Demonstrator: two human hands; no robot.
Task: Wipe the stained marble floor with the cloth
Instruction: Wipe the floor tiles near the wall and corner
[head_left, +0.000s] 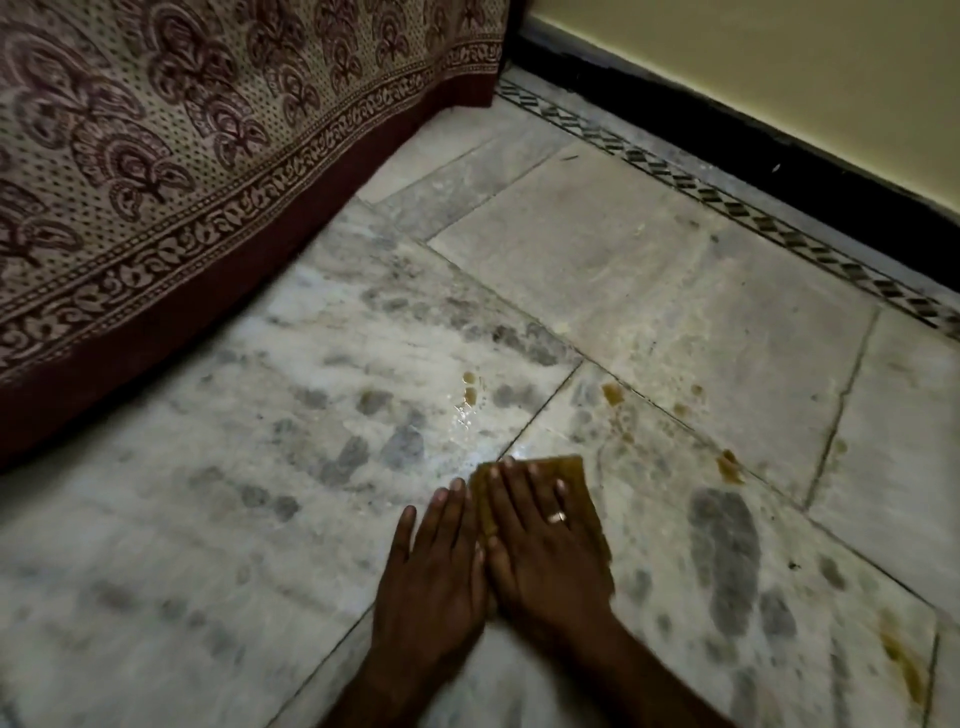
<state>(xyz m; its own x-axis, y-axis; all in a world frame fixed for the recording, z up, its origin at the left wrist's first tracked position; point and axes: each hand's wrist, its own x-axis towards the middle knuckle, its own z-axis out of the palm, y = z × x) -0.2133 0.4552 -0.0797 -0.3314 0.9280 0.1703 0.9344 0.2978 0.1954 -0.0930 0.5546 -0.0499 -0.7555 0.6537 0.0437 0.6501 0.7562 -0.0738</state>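
A folded brown cloth (569, 470) lies flat on the marble floor (260, 467) near the bottom centre. My right hand (540, 540), wearing a ring, presses flat on top of it with fingers spread. My left hand (434, 566) lies flat beside it, fingertips touching the cloth's left edge. Brown stains dot the floor: a wet patch (467, 400) just beyond the cloth, a spot (613, 393) to its right, another (730, 466) further right, and a smear (904, 665) at the lower right.
A patterned bedspread with a maroon hem (208, 244) hangs to the floor along the left. A black skirting board (779, 156) and a yellow wall (779, 62) run along the upper right, edged by a checkered inlay strip (727, 202).
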